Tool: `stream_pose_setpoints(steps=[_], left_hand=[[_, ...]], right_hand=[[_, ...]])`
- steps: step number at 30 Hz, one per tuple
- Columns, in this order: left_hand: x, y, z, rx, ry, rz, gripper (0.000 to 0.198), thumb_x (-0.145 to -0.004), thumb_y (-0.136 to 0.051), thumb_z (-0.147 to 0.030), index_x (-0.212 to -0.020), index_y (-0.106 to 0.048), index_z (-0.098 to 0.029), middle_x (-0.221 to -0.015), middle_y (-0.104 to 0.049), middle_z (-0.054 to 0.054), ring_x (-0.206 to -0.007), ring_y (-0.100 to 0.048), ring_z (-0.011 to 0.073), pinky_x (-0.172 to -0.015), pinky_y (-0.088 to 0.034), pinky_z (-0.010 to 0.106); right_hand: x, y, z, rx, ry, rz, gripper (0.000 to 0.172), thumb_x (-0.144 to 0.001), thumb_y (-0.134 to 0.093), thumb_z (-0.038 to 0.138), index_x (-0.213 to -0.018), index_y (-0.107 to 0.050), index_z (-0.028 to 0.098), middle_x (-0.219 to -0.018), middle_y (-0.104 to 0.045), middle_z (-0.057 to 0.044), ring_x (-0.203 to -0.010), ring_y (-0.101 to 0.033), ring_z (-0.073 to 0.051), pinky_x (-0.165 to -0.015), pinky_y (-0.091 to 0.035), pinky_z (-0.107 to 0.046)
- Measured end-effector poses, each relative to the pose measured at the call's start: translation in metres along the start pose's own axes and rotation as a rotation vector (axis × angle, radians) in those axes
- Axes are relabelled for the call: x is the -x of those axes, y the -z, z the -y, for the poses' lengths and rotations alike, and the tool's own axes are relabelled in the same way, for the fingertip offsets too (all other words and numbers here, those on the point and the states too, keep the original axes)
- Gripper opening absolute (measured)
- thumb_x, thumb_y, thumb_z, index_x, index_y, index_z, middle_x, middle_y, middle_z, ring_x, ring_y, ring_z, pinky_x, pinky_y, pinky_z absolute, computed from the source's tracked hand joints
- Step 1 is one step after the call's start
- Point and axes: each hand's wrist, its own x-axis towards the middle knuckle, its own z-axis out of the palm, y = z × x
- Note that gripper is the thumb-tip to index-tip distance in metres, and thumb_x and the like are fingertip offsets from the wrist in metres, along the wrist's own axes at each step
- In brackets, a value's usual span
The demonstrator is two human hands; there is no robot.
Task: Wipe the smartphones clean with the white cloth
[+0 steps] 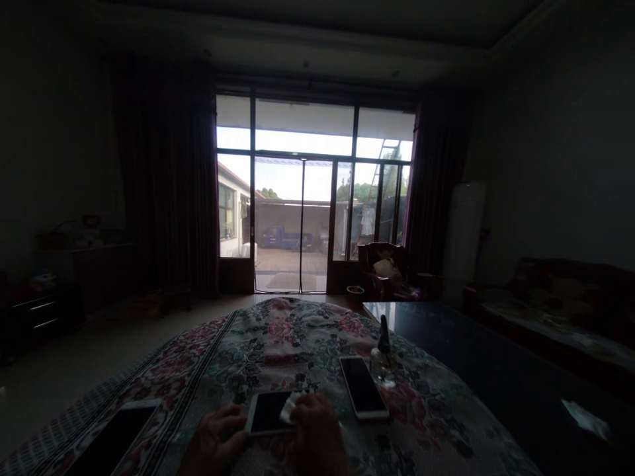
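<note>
My L hand (213,439) curled around the left edge of a white-framed smartphone (270,413), fingers gripping its rim, while my R hand (315,436) closes on a crumpled white cloth (290,408) pressed to the dark screen. Phone lies flat between both hands: looks slim, light, stiff; glass front likely slippery & fragile, so best held by the edges. Cloth looks soft, thin. Just past my R hand, a 2nd phone (364,388) lies screen up, white rim; beyond it, a clear glass bottle (383,360) w/ tapered black top. Left of my L hand, a 3rd phone (114,436), partly cut off by the frame. All rest on a floral quilted cover (292,330), pink & green, striped border. Right of my hands, a dark glass tabletop (446,344); far ahead, glazed doors (302,198) between dark curtains.
</note>
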Motion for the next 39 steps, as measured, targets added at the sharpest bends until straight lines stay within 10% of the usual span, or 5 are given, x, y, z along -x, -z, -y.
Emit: stream_pose_setpoints(steps=[10, 28, 39], left_hand=[[0.000, 0.004, -0.005, 0.021, 0.010, 0.038, 0.030, -0.067, -0.070, -0.044, -0.090, -0.081, -0.029, -0.117, -0.073, 0.007, -0.117, -0.061, 0.0322, -0.102, -0.049, 0.040], [0.000, 0.000, 0.004, 0.068, -0.025, -0.003, 0.028, -0.065, -0.074, -0.044, -0.087, -0.081, -0.028, -0.114, -0.074, 0.007, -0.115, -0.062, 0.0329, -0.102, -0.049, 0.043], [-0.003, -0.006, 0.021, 0.011, -0.049, 0.003, 0.028, -0.070, -0.072, -0.045, -0.093, -0.079, -0.031, -0.117, -0.072, 0.004, -0.118, -0.060, 0.0301, -0.103, -0.049, 0.039]], right_hand=[[-0.006, -0.008, -0.017, 0.114, -0.120, 0.061, 0.054, -0.080, -0.042, 0.003, -0.127, -0.063, 0.019, -0.142, -0.053, -0.009, -0.134, -0.043, -0.030, -0.111, -0.034, -0.046], [-0.003, -0.063, 0.001, 0.078, 0.351, 0.081, 0.029, -0.092, -0.051, 0.034, -0.119, -0.061, 0.037, -0.139, -0.055, 0.001, -0.123, -0.053, -0.027, -0.098, -0.045, -0.042], [-0.006, -0.033, -0.037, 0.186, -0.033, -0.125, 0.033, -0.091, -0.047, 0.018, -0.117, -0.067, 0.024, -0.129, -0.063, -0.009, -0.125, -0.053, -0.031, -0.106, -0.043, -0.047]])
